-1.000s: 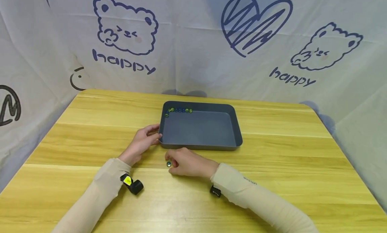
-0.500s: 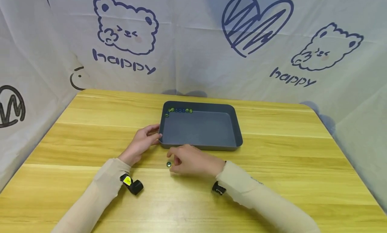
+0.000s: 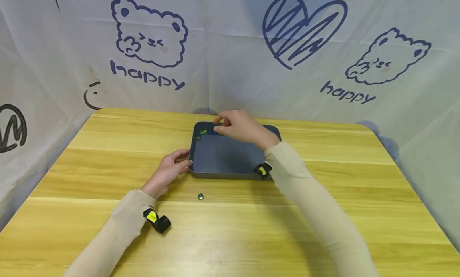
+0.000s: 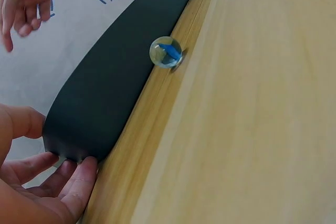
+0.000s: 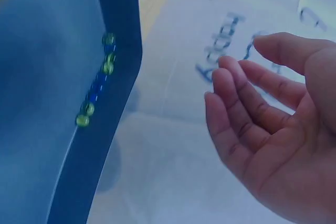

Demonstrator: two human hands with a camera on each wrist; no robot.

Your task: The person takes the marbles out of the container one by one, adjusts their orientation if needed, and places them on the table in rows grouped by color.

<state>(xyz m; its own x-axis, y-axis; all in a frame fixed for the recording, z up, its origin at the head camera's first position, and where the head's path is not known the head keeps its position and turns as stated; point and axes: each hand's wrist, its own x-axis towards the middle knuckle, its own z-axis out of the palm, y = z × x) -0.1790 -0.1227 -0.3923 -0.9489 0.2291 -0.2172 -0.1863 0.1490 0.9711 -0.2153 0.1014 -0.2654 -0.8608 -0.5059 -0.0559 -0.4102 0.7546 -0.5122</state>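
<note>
In the head view, a dark grey tray (image 3: 233, 175) stands on the table, and the left hand (image 3: 169, 171) grips its near left corner. The left wrist view shows the fingers (image 4: 79, 182) of that hand bent against the tray's outer side (image 4: 100, 93). The right hand (image 3: 242, 127) is over the tray's far side; the right wrist view has the right hand (image 5: 273, 114) with loosely bent fingers and nothing between them. A row of green and blue marbles (image 5: 97, 85) lies along the tray wall. A clear marble (image 3: 201, 196) with blue inside (image 4: 166, 52) lies outside, in front of the tray.
The wooden table (image 3: 108, 157) extends around the tray on every side. Behind it hangs a white cloth (image 3: 230, 69) with drawn bears and a heart. Black wrist devices, one on the left sleeve (image 3: 158, 222) and one on the right (image 3: 263, 170), stick out beside the arms.
My right hand has gone from beside the single marble up and forward over the tray's far side, leaving that marble on the table. The left hand has stayed at the corner.
</note>
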